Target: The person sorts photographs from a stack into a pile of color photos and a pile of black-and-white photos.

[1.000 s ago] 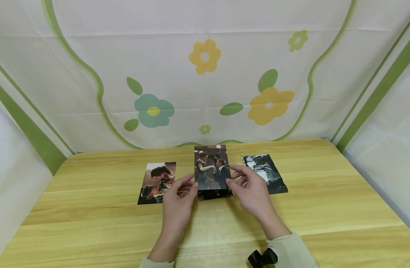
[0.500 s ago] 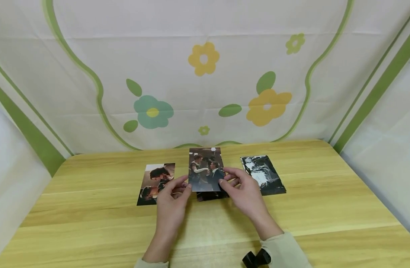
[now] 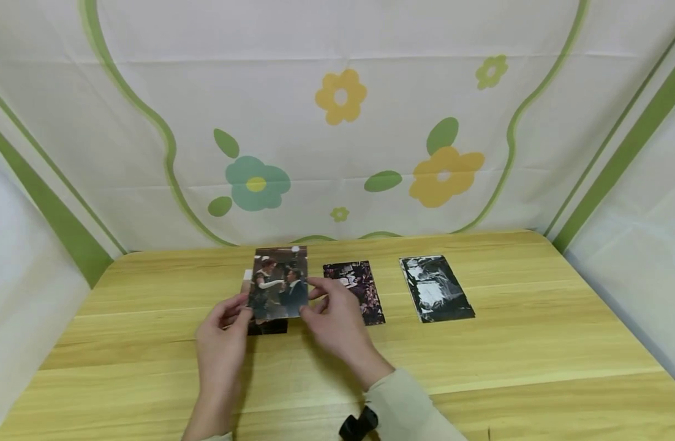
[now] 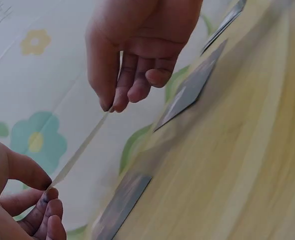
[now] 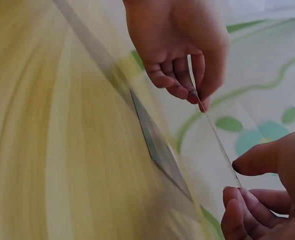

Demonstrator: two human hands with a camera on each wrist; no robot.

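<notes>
Between both hands a photo card [image 3: 279,283] is held up, picturing two people in formal dress. My left hand [image 3: 223,334] pinches its lower left edge between thumb and fingers. On the lower right edge, my right hand [image 3: 337,315] pinches it the same way. Seen edge-on in the left wrist view, the card [image 4: 82,147] is raised above the table. It overlaps the left photo card [image 3: 268,327] in the head view, hiding most of that one. A dark, pinkish photo card [image 3: 370,294] lies in the middle, partly behind my right hand.
A black-and-white photo card [image 3: 438,289], apparently stacked on another, lies at the right on the wooden table [image 3: 508,349]. Behind the table hangs a white cloth [image 3: 293,116] with flowers. A black device [image 3: 359,424] sits at the right sleeve.
Both hands have carried the held photo card leftward, from over the middle card to over the left one. The middle card is now uncovered, and the cards on the table stay put.
</notes>
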